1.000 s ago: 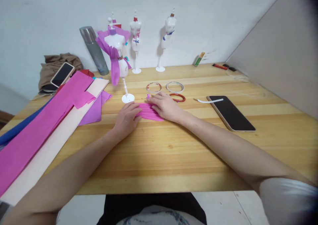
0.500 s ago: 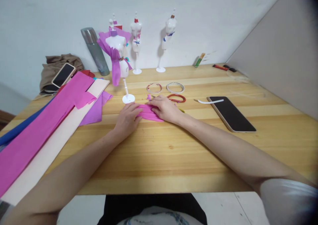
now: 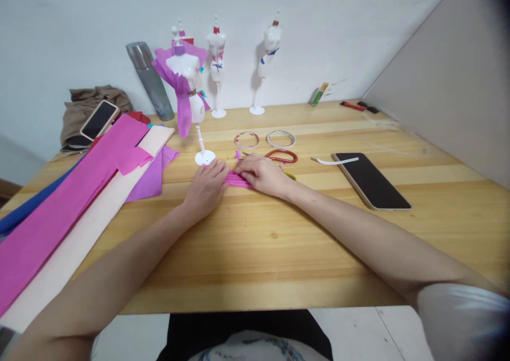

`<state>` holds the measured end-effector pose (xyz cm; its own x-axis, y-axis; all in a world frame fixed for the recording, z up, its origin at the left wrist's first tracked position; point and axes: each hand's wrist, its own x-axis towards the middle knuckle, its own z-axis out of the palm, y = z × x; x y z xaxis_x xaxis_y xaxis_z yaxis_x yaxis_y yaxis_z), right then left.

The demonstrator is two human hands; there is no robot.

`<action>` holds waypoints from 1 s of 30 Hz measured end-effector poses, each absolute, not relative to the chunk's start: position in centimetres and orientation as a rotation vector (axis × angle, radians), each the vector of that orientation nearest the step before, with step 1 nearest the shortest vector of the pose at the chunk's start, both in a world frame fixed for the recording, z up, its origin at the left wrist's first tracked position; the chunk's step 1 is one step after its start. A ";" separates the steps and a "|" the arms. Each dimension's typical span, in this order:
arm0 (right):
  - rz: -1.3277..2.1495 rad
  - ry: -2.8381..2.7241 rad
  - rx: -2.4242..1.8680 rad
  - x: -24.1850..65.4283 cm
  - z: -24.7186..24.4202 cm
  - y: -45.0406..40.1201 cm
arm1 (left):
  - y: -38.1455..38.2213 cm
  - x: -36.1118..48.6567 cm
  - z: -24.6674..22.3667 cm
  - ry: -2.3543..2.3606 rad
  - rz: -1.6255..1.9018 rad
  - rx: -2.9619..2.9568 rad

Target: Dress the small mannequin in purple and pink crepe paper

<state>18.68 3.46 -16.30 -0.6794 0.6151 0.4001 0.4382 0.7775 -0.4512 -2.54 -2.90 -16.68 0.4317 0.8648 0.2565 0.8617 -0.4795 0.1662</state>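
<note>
A small pleated piece of pink crepe paper (image 3: 238, 179) lies on the wooden table between my hands. My left hand (image 3: 207, 186) rests flat over its left end, fingers stretched out and pressing down. Pinched fingers of my right hand (image 3: 260, 174) grip the paper's right part, which they partly hide. Scissors with a red handle (image 3: 283, 152) lie just beyond my right hand, their blades partly covered. A white mini mannequin (image 3: 198, 111) draped in purple crepe paper (image 3: 184, 103) stands behind my left hand.
Long pink crepe strips (image 3: 79, 207) and cream paper (image 3: 91, 228) cover the left side. Two tape rolls (image 3: 281, 132) lie behind the scissors. A phone (image 3: 371, 181) with a white strip (image 3: 338, 162) across it lies right. More mannequins (image 3: 217, 58) and a flask (image 3: 151, 82) stand by the wall.
My left hand has flattened further over the paper's left end. The right fingers have drawn closer together on the paper, and less of it shows. The view has shifted slightly.
</note>
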 end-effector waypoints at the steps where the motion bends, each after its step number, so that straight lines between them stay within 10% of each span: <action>1: 0.441 -2.414 -0.790 18.7 -16.3 3.5 | -2.9 -2.4 -16.6 1.610 0.446 2.669; 30: 0.270 -2.611 -1.011 18.3 -14.6 1.5 | -2.3 -2.8 -17.2 1.440 0.595 2.736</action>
